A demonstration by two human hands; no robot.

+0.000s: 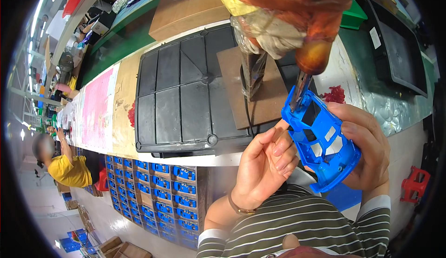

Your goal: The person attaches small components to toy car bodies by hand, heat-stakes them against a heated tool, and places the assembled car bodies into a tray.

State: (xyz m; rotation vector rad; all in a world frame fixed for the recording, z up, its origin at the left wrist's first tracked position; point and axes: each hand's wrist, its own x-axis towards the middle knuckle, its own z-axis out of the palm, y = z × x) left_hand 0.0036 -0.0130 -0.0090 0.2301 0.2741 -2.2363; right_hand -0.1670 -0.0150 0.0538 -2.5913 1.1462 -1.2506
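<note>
A right hand (367,151) clasps a blue toy car shell (320,148) under a hanging driver's tip (297,95), left hand (265,165) pinching something unseen, finished shells stacked in trays (158,188) near left.

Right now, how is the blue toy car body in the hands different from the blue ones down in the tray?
The blue car shell is held up, tilted, between the right hand and the left hand, with a hanging tool tip touching it. The blue shells in the tray lie flat in neat rows, untouched. It looks bigger, being nearer. They share the same bright blue colour.
</note>
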